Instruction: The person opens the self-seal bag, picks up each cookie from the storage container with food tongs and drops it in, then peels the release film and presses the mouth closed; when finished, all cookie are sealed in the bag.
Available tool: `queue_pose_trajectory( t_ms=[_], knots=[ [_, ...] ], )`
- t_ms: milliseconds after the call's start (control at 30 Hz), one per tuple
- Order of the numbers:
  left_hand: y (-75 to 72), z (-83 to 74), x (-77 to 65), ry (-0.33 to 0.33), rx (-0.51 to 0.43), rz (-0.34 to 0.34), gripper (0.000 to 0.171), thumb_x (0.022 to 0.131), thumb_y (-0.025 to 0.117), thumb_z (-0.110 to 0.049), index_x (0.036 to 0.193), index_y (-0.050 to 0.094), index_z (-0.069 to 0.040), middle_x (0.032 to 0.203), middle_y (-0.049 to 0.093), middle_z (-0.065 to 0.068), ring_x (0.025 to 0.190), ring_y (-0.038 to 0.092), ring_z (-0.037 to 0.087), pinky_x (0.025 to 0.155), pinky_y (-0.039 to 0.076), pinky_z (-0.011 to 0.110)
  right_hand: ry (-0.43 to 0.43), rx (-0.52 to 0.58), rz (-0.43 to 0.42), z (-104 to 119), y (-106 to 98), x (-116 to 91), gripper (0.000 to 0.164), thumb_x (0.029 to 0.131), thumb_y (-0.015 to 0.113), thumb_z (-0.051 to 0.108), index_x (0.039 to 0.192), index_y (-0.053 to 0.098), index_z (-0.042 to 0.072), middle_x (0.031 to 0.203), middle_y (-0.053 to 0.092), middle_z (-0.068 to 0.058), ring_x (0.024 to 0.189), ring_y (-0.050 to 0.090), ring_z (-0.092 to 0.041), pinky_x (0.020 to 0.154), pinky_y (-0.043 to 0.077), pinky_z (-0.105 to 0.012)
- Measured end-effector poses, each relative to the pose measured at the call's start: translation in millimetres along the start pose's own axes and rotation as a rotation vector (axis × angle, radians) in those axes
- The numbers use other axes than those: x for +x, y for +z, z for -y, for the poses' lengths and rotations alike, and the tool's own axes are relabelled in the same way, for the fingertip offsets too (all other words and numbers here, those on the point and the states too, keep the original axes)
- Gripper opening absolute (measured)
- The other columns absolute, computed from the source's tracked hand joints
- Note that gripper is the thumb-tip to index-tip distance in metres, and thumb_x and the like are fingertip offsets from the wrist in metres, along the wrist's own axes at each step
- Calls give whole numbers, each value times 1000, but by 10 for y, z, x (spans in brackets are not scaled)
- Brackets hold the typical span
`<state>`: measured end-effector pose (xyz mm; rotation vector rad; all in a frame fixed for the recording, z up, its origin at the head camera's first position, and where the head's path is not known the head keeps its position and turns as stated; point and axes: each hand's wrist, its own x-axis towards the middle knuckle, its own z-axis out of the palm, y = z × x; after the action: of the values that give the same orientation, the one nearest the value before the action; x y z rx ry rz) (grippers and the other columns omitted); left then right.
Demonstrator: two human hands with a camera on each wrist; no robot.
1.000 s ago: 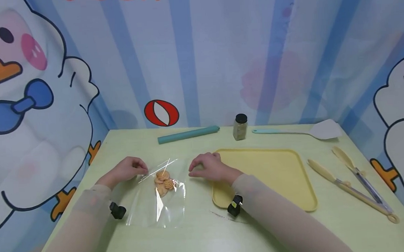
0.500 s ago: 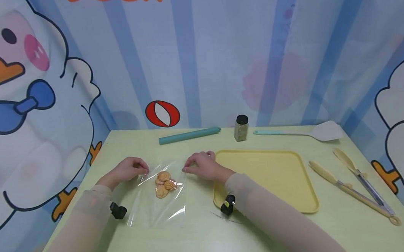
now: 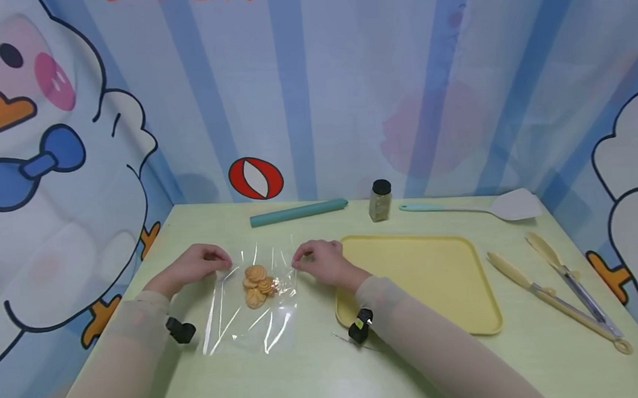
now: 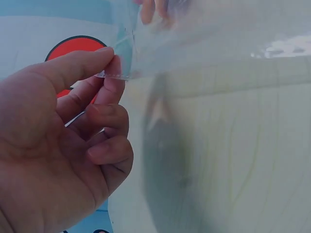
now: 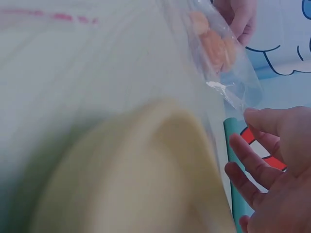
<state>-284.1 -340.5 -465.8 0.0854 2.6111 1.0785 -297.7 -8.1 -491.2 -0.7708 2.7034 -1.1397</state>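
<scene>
A clear plastic bag (image 3: 245,332) with several round swirled cookies (image 3: 255,286) in it lies between the two hands. The left hand (image 3: 200,265) pinches the bag's far left edge between thumb and forefinger, as the left wrist view shows close up, its other fingers loosely bent. On the far right edge, the right hand (image 3: 325,262) pinches the bag with thumb and forefinger. In the right wrist view the cookies (image 5: 214,46) show through the film, with the fingertips at the bag's corner.
Under the right forearm lies a yellow tray (image 3: 420,278). Along the back are a teal rod (image 3: 298,213), a black-lidded jar (image 3: 380,202) and a spatula (image 3: 514,205). Tongs (image 3: 562,300) rest at the right. A printed curtain (image 3: 335,102) hangs behind the table (image 3: 328,379).
The right hand has come left to the bag and taken its far right edge. The bag's far edge now spreads flatter between both hands; the cookies have shifted slightly.
</scene>
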Motion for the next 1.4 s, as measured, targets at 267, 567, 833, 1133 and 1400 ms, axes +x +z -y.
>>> queue_pose_trajectory(
  t_ms=[267, 567, 833, 1133, 1400],
  knots=[
    [-96, -89, -112, 42, -57, -67, 33, 99, 71, -37, 118, 70, -10, 113, 68, 8, 99, 57, 27, 79, 49, 33, 46, 168, -102, 16, -131, -79, 9, 97, 72, 26, 99, 77, 18, 108, 76, 1, 113, 67, -23, 111, 36, -54],
    [-97, -261, -211, 209, -135, -209, 29, 96, 74, -37, 111, 72, -12, 110, 68, 5, 95, 59, 36, 80, 53, 35, 20, 272, -216, 90, -349, -154, 11, 99, 71, 25, 104, 73, 15, 107, 73, -2, 113, 64, -26, 105, 46, -56],
    [-88, -429, -261, 280, -126, -272, 26, 97, 73, -37, 110, 73, -14, 104, 67, 0, 85, 56, 26, 71, 50, 33, -38, 257, -253, 142, -535, -254, 14, 100, 70, 25, 108, 72, 14, 108, 72, -2, 112, 63, -22, 105, 46, -54],
    [-125, -657, -384, 404, -159, -337, 19, 98, 73, -29, 107, 73, -12, 97, 69, -7, 76, 57, 20, 66, 51, 28, -98, 284, -280, 237, -790, -382, 15, 101, 68, 29, 110, 73, 17, 111, 71, 1, 111, 63, -20, 106, 44, -47],
    [-75, -738, -482, 430, -181, -319, 15, 97, 74, -23, 105, 73, -10, 95, 67, -6, 72, 54, 20, 62, 49, 28, -114, 339, -255, 239, -857, -508, 13, 103, 65, 35, 105, 71, 23, 113, 73, 7, 116, 64, -16, 107, 45, -52]
  ],
)
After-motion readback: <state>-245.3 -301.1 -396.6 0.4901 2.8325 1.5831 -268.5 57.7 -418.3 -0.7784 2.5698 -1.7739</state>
